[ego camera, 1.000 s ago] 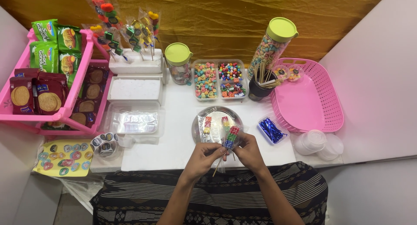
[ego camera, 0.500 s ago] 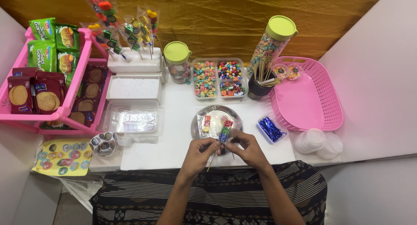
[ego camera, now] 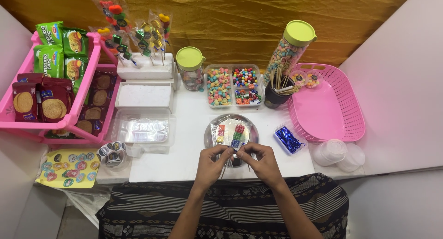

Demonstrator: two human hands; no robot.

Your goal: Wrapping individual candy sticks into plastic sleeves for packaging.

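I see a white table (ego camera: 184, 160) against a gold cloth backdrop (ego camera: 230, 17). On the right sits a big pink basket (ego camera: 330, 109); on the left, a pink rack (ego camera: 69, 123) of biscuit packs. Behind the middle stand a white foam block (ego camera: 145, 70) stuck with wrapped candy skewers, a tall jar (ego camera: 290, 47) with a green lid, a shorter jar (ego camera: 190, 70), a clear tray of coloured sweets (ego camera: 233, 85) and a dark cup of wooden sticks (ego camera: 277, 93).

Nearer me lies a round metal plate (ego camera: 210, 136). Over it I hold the clear wrapped skewers (ego camera: 230, 133) — a see-through bag with two rows of coloured candy cubes inside, one pale, one red, green and blue, the sticks pointing down toward me.

My left hand (ego camera: 212, 163) and right hand (ego camera: 262, 161) meet at the bag's lower end, fingertips of both pinched on the bag's neck. A small tray of blue twist ties (ego camera: 289, 139) lies just right of the plate.
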